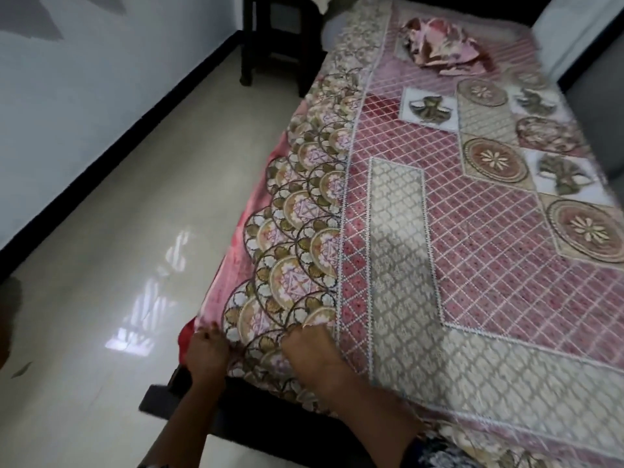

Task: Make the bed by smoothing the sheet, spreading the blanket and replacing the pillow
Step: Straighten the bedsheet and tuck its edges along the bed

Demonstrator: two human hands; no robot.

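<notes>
At the bed's [236,407] near corner, I see my left hand [206,352] with fingers curled into the edge of the patterned sheet [472,231], while my right hand [312,352] presses knuckles-down on its scalloped border (grip unclear). A crumpled pink blanket [442,50] lies at the bed's far end.

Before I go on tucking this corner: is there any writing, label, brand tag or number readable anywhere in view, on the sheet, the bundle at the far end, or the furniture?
None readable.
Patterned sheet: only printed motifs, no letters or numbers.
Crumpled pink bundle at the far end: no tag or text visible.
Dark wooden furniture beside the bed: no label visible.
Left hand and right hand both have a grip on the sheet's near corner; no tag shows there.
</notes>
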